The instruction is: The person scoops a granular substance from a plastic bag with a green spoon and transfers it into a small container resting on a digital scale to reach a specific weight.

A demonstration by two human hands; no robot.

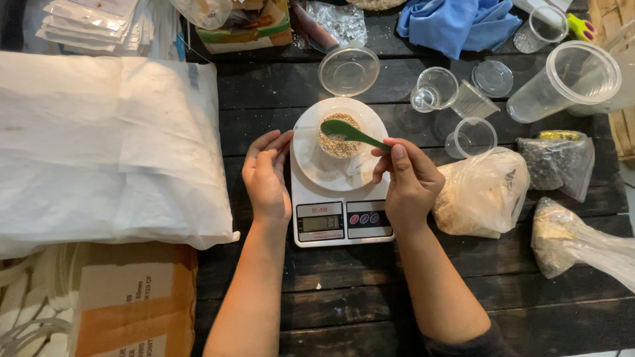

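Note:
A white digital kitchen scale (341, 225) sits on the dark wooden table, its round platform (311, 158) carrying a small clear cup of beige grains (339, 144). My right hand (409, 182) pinches the handle of a green plastic spoon (350, 132), whose bowl hovers over the cup. My left hand (266, 177) rests flat on the table against the scale's left side, fingers together, holding nothing.
A clear bag of beige grains (481, 193) lies right of the scale, with two more bags (559, 162) (575, 241) beyond. Several empty clear cups (433, 89), a lid (349, 69), a large tumbler (569, 79) and a blue cloth (456, 23) lie behind. White sacks (99, 145) and a cardboard box (132, 297) fill the left.

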